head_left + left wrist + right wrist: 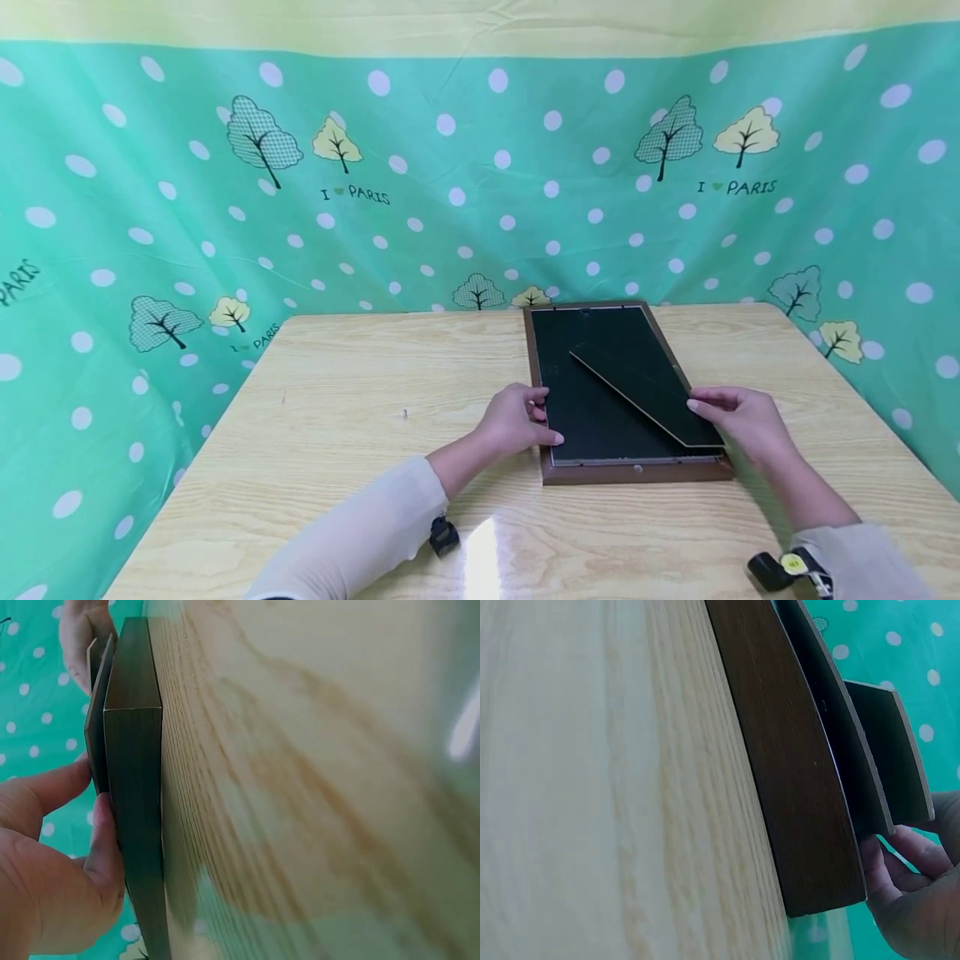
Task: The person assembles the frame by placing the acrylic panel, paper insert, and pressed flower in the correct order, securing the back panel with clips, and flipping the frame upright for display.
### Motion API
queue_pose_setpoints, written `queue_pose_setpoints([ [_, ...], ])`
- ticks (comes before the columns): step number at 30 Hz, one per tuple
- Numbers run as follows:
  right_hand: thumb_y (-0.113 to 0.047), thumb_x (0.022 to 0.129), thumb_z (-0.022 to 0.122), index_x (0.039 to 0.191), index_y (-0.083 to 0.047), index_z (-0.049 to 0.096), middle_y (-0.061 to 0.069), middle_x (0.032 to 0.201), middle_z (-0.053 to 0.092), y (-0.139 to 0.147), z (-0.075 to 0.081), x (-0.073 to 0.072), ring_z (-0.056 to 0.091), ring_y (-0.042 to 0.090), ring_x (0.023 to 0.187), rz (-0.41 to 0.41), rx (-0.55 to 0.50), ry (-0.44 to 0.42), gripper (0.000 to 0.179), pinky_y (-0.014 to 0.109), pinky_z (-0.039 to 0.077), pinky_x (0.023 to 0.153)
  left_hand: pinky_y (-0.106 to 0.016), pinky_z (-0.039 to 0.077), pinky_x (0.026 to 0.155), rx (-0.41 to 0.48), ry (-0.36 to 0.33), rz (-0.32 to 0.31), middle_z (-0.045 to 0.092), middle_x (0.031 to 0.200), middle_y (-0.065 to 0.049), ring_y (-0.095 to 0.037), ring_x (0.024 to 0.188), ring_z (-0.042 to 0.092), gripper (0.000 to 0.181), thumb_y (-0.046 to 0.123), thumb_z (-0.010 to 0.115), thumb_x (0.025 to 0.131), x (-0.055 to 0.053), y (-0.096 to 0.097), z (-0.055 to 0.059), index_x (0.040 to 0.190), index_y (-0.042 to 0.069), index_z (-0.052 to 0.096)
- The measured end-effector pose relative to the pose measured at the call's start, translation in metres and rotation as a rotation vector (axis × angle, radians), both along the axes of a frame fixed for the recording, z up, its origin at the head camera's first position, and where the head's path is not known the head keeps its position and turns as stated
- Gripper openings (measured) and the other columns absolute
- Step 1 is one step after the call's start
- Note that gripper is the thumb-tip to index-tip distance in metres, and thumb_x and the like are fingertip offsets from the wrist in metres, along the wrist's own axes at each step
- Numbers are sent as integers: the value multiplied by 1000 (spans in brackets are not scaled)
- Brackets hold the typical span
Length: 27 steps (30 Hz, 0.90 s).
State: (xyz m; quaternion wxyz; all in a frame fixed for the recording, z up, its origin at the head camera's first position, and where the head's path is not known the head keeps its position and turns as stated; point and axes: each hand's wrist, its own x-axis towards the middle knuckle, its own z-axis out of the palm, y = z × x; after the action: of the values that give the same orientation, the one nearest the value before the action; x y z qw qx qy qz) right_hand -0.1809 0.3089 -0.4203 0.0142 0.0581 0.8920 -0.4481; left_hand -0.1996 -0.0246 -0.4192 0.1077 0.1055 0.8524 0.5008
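A brown picture frame lies face down on the table, with its black backing board uppermost. A black easel leg slants across the board and stands off it at the near right corner. At the left edge, my left hand pinches the backing board, thumb on top. In the left wrist view, a gap shows between board and frame there. My right hand grips at the right edge, its thumb at the leg. In the right wrist view, its fingers reach in at the corner of the raised board.
The light wood table extends around the frame. A green dotted curtain hangs behind it and down both sides. Black devices are strapped to the left wrist and the right wrist.
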Motion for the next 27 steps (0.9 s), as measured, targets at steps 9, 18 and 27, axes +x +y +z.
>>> queue_pose_setpoints([
  [9, -29, 97, 62, 120, 3, 65, 28, 120, 62, -7, -1, 1, 55, 42, 110, -39, 126, 103, 39, 53, 49, 90, -21, 52, 67, -27, 20, 25, 57, 91, 1, -9, 80, 58, 69, 7, 90, 66, -1, 4, -2, 129, 6, 62],
  [18, -41, 95, 62, 123, 2, 63, 28, 122, 60, -6, 1, 0, 56, 40, 109, -40, 119, 93, 51, 51, 51, 88, -22, 52, 63, -26, 12, 23, 57, 95, 1, -11, 82, 57, 68, 3, 89, 66, -3, 1, -5, 128, 8, 62],
  [27, -53, 96, 54, 139, 7, 45, 32, 136, 46, 11, 3, 2, 51, 41, 118, 45, -7, -61, 74, 31, 53, 85, -23, 52, 69, -88, 40, 30, 54, 115, -3, -16, 95, 54, 69, 7, 90, 67, -4, -1, -3, 130, 12, 62],
])
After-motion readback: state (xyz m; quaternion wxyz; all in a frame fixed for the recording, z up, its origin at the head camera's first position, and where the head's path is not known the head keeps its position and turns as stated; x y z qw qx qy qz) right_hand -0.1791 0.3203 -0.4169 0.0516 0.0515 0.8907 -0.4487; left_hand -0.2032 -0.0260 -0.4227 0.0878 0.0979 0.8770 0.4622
